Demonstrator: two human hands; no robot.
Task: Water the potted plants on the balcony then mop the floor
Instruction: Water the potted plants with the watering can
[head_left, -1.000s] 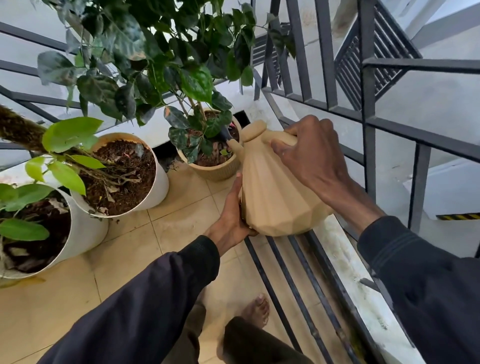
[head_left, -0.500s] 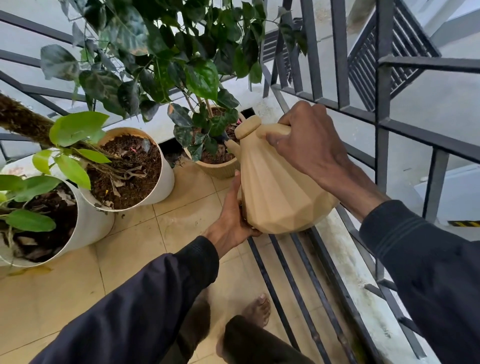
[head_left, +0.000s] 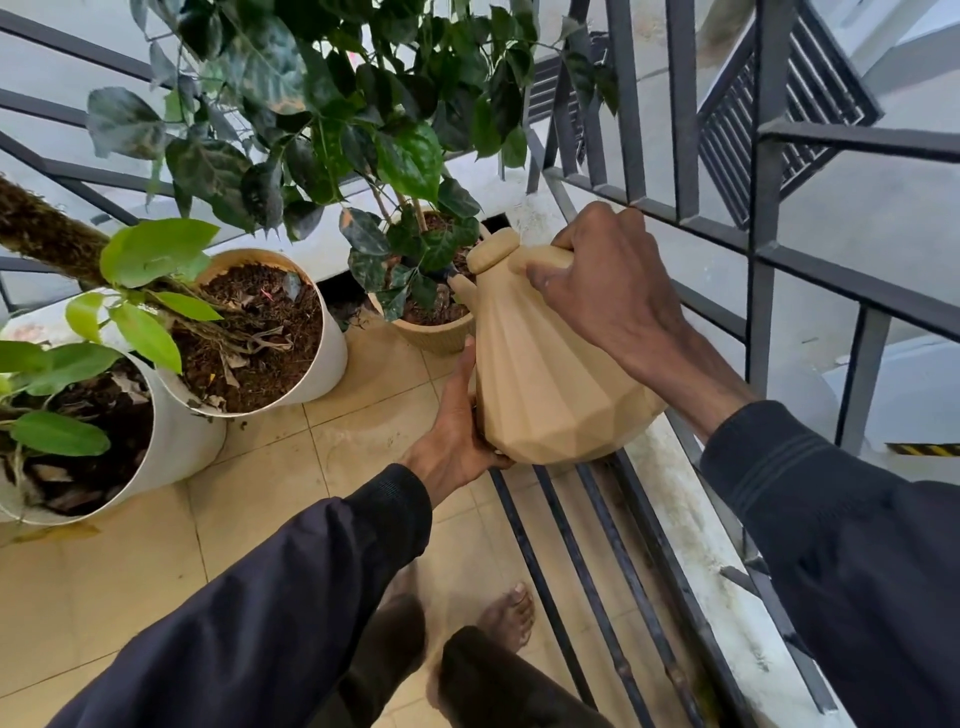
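I hold a beige faceted watering can tilted toward a beige ribbed pot in the balcony corner. My right hand grips the can's handle from above. My left hand cups its lower left side. The can's spout points into that pot, under a dark-leaved plant; no water stream is visible. Two white pots stand to the left: one full of dark soil, another at the far left with light green leaves.
A dark metal railing runs along the right and back, above a pale concrete ledge. Beige floor tiles lie in front of the pots. My bare foot stands on the tiles below the can.
The can has stayed tilted over the beige pot with both hands in the same grips. The view has shifted slightly, so the pots sit a little further right in the frame.
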